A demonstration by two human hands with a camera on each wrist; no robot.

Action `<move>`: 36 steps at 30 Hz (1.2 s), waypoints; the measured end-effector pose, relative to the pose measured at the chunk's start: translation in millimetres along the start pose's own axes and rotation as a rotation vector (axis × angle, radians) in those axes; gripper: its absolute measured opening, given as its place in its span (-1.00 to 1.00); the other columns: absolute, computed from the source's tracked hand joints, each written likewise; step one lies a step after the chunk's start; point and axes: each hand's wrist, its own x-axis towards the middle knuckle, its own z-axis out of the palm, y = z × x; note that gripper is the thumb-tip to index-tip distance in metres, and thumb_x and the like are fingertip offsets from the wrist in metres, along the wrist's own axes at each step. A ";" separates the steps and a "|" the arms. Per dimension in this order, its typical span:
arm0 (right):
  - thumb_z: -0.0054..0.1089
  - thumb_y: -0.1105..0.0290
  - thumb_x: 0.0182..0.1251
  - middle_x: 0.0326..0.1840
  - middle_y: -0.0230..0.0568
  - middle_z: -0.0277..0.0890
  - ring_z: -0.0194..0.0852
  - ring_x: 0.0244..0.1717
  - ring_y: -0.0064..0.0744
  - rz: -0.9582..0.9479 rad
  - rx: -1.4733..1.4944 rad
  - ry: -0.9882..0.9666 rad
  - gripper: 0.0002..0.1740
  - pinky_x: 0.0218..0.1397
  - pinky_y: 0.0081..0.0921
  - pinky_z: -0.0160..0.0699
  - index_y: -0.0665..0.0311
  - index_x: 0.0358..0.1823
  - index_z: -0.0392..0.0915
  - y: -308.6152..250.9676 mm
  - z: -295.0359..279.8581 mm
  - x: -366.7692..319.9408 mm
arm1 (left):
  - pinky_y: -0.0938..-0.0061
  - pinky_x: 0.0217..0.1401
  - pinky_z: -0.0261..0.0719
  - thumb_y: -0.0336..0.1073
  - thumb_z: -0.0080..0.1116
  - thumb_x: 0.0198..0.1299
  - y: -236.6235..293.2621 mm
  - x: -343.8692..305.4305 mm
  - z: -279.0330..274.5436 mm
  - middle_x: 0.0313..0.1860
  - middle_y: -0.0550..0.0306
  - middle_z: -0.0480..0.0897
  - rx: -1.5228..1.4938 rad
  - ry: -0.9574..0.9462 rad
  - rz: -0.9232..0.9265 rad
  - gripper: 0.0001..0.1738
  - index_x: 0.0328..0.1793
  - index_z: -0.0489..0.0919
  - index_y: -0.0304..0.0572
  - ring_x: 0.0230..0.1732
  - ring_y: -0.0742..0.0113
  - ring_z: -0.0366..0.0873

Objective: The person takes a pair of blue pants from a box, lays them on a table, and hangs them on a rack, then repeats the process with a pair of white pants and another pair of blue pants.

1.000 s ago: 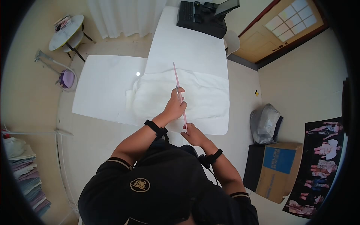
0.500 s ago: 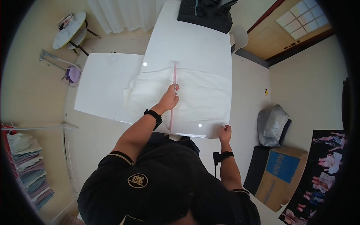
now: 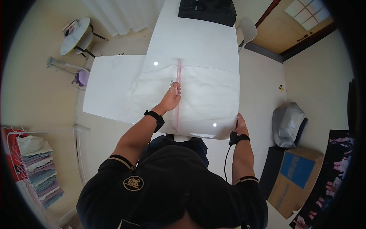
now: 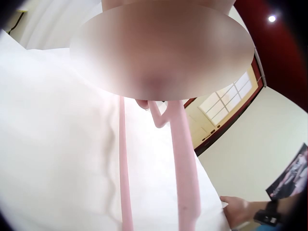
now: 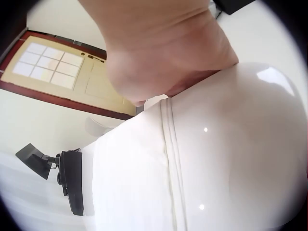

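My left hand grips a pink clothes hanger at its middle, near the metal hook. The hanger runs lengthwise over a white cloth spread flat on the white table. In the left wrist view, the pink bars of the hanger stand over the cloth, and a blurred oval covers most of the hand. My right hand is at the table's right edge, near the cloth's front corner. Its fingertips are hidden past that edge in the right wrist view, close to the cloth's layered hem.
The white table carries a black machine at its far end. A second white table adjoins on the left. A chair stands beyond the right edge. Folded clothes, a cardboard box and a plastic-wrapped bundle are around the room.
My right hand has left the hanger's near end, moved right to the table's corner, then farther along its right edge. The hanger has turned to lie more straight away from me, still in my left hand.
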 end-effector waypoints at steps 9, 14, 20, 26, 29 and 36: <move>-0.10 0.38 0.20 -0.10 -0.15 0.52 0.46 -0.01 -0.18 -0.357 0.560 -0.089 -0.74 0.14 -0.23 0.38 0.31 -0.13 0.45 -51.4 -22.1 15.4 | 0.37 -0.16 0.41 -0.57 -0.13 0.01 7.9 0.6 4.8 -0.29 -0.01 0.36 0.045 0.029 -0.095 -0.60 0.03 0.19 -0.26 -0.29 0.19 0.40; -0.32 0.12 0.35 0.32 -0.06 0.23 0.09 0.36 -0.06 -0.410 0.729 -0.092 -0.43 0.44 -0.10 -0.03 0.38 0.24 0.23 -79.8 8.1 -43.8 | 0.33 -0.20 0.40 -0.56 -0.11 0.02 -0.2 2.1 2.1 -0.35 0.01 0.38 0.001 0.067 -0.103 -0.57 0.07 0.19 -0.20 -0.34 0.16 0.41; -0.36 0.21 0.38 0.18 -0.08 0.37 0.25 0.25 -0.12 -1.051 -0.680 0.280 -0.52 0.33 -0.11 0.17 0.38 0.13 0.33 -85.6 -68.5 -55.2 | 0.31 -0.22 0.39 -0.56 -0.15 0.02 9.6 0.9 14.8 -0.34 0.01 0.38 -0.060 0.019 -0.118 -0.57 0.07 0.16 -0.17 -0.33 0.15 0.40; -0.07 0.26 0.30 0.08 -0.14 0.44 0.36 0.14 -0.19 -0.784 0.400 0.111 -0.63 0.23 -0.17 0.29 0.33 0.03 0.40 -115.6 -104.8 -69.4 | 0.24 -0.19 0.42 -0.52 -0.09 0.02 -2.9 -4.4 36.0 -0.37 -0.09 0.44 -0.097 0.028 -0.104 -0.54 0.10 0.18 -0.16 -0.31 0.00 0.48; 0.10 0.30 0.24 -0.13 -0.17 0.51 0.51 -0.16 -0.26 -0.855 0.472 0.408 -0.72 -0.13 -0.34 0.53 0.38 -0.14 0.46 -119.6 -76.4 -86.1 | 0.24 -0.22 0.43 -0.50 -0.07 0.03 5.1 -4.2 32.5 -0.39 -0.06 0.43 -0.072 -0.001 -0.121 -0.54 0.11 0.18 -0.14 -0.34 0.04 0.46; 0.10 0.43 0.18 -0.29 0.00 0.50 0.46 -0.24 -0.14 -1.311 -0.651 0.264 -0.79 -0.15 -0.34 0.40 0.43 -0.22 0.42 -28.6 147.2 -70.1 | 0.22 -0.17 0.43 -0.47 -0.06 0.03 13.4 2.4 36.6 -0.22 -0.15 0.38 -0.060 -0.092 -0.151 -0.52 0.13 0.18 -0.14 -0.29 -0.02 0.45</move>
